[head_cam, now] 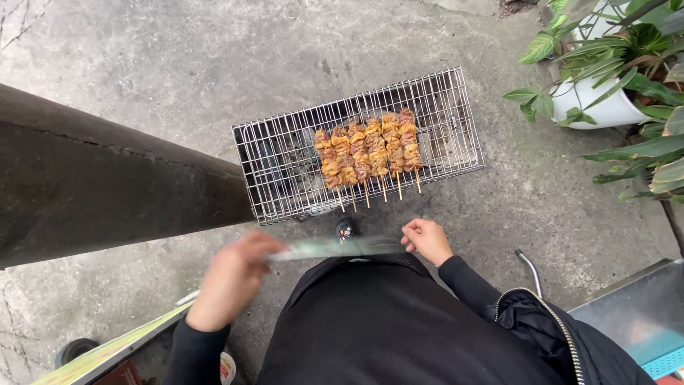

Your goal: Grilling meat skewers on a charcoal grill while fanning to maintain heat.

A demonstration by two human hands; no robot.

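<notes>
Down we look, and the left hand (231, 279) in the lower left of the frame is clenched around one end of a thin, flat, pale green sheet (335, 247), blurred enough that it could be card or plastic, hard to say. Its long axis runs left to right across the lower middle of the frame. The right hand (427, 240) sits at the sheet's far end, fingers curled into a loose fist; whether it pinches the edge or only rests beside it, I cannot tell.

Straight up the frame from the sheet lies the rectangular wire mesh grill (285, 171), shiny metal over grey ash (set on rough concrete). On it rest five wooden skewers of browned, glazed meat chunks (369, 151), side by side, bare stick ends pointing down toward the hands. The right hand is the nearer one. A small dark round knob (346, 229) sits between grill and sheet. Glossy green leaves in a white pot (605, 107) fill the upper right.
</notes>
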